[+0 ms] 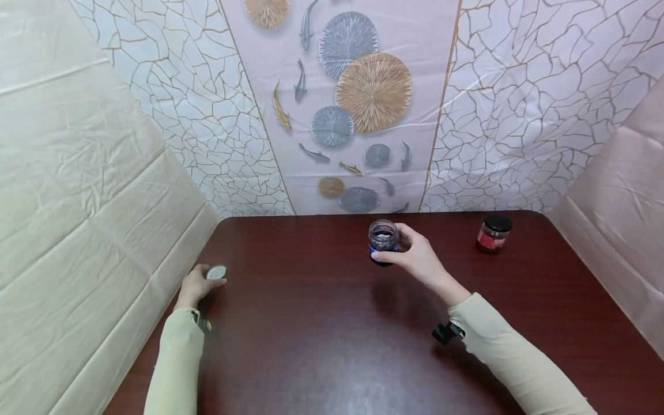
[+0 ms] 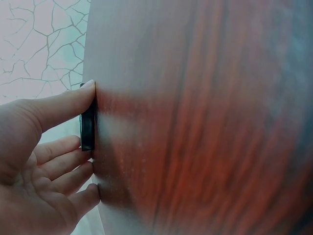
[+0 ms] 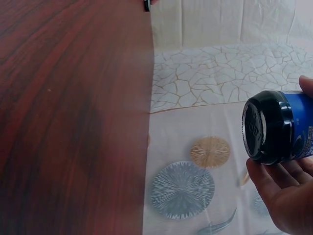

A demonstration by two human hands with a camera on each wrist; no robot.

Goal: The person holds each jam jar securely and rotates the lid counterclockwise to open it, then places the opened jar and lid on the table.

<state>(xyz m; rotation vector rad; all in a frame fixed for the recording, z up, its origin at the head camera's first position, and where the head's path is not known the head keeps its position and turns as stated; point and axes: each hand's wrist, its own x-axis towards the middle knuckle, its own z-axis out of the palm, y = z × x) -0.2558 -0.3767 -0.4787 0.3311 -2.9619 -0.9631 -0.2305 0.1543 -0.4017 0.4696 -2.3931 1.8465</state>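
Observation:
Toward the far left of the table, my left hand pinches a round jar lid between thumb and fingers. Its pale inner side faces up in the head view. Edge-on in the left wrist view, the black lid is against the table surface, fingertips touching the wood. My right hand grips a glass jar with a blue label, raised over the back of the table. The jar's mouth is uncovered, and dark contents show inside. In the right wrist view the dark jar base hangs off the table.
A second jar with a black lid and red label stands at the back right of the dark red wooden table. Patterned cloth hangs behind the table, and plain cloth walls border its sides.

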